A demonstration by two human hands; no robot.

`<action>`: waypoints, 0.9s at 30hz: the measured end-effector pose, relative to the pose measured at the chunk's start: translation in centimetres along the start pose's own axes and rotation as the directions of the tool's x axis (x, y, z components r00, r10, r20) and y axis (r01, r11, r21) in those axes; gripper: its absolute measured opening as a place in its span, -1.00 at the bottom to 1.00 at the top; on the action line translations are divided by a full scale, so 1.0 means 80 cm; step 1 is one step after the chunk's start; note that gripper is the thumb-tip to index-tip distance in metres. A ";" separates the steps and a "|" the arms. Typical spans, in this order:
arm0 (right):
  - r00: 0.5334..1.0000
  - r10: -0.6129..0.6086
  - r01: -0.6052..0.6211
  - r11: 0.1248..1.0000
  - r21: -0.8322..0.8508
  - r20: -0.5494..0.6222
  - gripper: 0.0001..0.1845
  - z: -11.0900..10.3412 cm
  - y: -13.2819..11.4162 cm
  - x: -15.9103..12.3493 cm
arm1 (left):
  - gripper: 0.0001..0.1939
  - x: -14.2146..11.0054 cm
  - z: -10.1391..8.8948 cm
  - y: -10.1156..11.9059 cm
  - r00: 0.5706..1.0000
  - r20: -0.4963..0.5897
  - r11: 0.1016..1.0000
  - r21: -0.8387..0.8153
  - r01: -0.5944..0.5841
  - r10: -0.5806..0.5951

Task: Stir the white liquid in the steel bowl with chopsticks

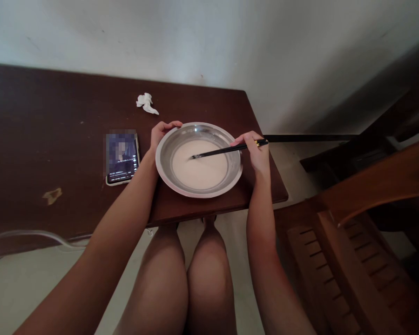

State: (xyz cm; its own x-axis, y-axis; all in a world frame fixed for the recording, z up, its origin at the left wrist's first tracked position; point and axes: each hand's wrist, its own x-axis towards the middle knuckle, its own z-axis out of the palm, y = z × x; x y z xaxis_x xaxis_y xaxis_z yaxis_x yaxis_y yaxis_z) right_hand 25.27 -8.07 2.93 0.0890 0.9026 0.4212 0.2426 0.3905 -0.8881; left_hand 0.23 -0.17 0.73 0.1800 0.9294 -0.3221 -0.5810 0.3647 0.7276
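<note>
A wide metal bowl (164,170) stands near the front edge of the dark wooden table, with a pale, creamy liquid (199,170) in its bottom. My left hand (162,132) grips the bowl's rim at the far left, thumb and fingers closed on it. Black chopsticks (223,150) with gold bands near their top are held in my right hand (253,146) at the bowl's right side. Their tips dip into the liquid around the middle of the bowl. Part of my left hand is hidden behind the rim.
On the table (56,116), a phone (124,156) with a lit screen lies left of the bowl, and a crumpled white tissue (146,103) behind it. A pale cable (52,235) runs along the front left. Wooden chairs (335,242) stand at the right; a wall (195,42) rises behind.
</note>
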 end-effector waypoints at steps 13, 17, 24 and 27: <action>1.000 -0.014 0.014 1.000 -0.022 0.002 -0.61 0.000 -0.003 -0.001 | -0.74 -0.003 0.003 0.002 1.000 -0.023 0.999 0.033 -0.002 0.003; 0.983 0.006 -0.002 1.000 0.023 -0.182 -0.58 -0.006 0.008 0.004 | -0.73 -0.002 0.002 0.001 1.000 -0.024 1.000 0.012 -0.005 0.005; 0.999 -0.008 0.008 1.000 0.002 0.032 -0.61 0.001 -0.005 -0.002 | -0.67 -0.004 0.005 0.002 0.999 -0.042 1.000 0.002 0.007 -0.007; 0.998 -0.034 0.032 0.999 -0.038 -0.047 -0.61 0.000 -0.003 0.000 | -0.67 -0.003 0.005 0.002 0.999 -0.040 1.000 0.005 0.015 -0.015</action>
State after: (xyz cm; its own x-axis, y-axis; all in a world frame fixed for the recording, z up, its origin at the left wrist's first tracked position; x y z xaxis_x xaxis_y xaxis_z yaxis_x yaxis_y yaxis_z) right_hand 25.20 -8.16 3.13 0.1262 0.8792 0.4594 0.2819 0.4123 -0.8664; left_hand 0.37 -0.29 1.17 0.1568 0.9210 -0.3566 -0.5741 0.3788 0.7259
